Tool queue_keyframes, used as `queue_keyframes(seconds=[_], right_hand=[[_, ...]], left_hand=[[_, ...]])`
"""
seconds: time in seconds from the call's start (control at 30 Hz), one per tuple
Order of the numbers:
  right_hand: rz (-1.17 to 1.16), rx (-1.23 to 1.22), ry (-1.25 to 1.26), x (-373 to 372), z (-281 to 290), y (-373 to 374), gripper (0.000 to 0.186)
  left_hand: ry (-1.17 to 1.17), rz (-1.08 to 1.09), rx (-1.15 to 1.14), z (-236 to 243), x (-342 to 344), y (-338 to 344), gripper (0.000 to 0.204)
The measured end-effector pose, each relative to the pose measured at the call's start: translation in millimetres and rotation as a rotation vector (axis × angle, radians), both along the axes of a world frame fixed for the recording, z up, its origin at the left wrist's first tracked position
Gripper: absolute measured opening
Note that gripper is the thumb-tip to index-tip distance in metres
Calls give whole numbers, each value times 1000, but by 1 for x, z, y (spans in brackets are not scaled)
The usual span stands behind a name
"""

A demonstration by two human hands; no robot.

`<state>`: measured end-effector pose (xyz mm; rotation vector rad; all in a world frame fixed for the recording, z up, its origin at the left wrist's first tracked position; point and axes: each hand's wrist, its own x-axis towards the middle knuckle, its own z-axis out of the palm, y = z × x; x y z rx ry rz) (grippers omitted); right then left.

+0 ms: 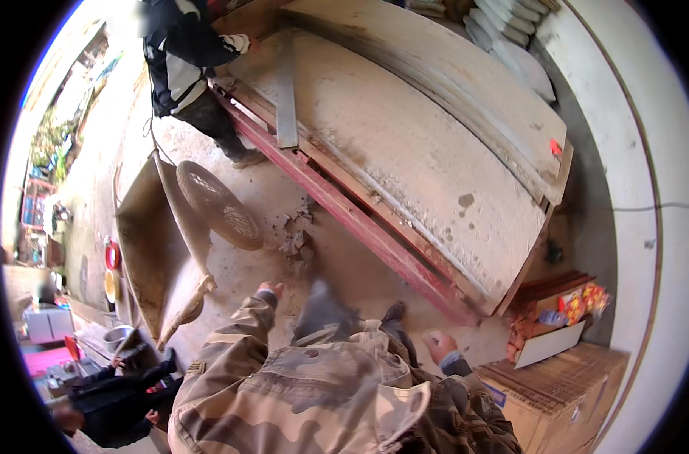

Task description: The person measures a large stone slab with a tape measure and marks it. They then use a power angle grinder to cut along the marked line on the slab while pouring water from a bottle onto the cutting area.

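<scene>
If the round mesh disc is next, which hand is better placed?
Probably the left hand: the round mesh disc is on the person's left, nearer this hand, while the right hand is farther off.

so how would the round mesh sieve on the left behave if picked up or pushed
The round mesh sieve would probably feel light for its size, since its face looks like openwork. Its rounded rim could let it roll if pushed on edge. It may be fairly stiff, as its outline shows no obvious sag.

Matt cloth jacket [307, 390], cardboard box [556, 393]
</scene>
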<state>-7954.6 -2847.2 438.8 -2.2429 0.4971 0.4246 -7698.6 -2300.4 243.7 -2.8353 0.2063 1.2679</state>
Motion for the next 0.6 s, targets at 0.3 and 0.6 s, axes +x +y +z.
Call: queue_keyframes(seconds=[0.3,0.6], right_hand=[[-348,-77,-95,-189,-11,-42,35],[-841,-14,-21,-205,46,-14,31]], left_hand=[[92,-233,-210,102,-100,-306,47],[47,-227,-380,44,-77,-414,42]])
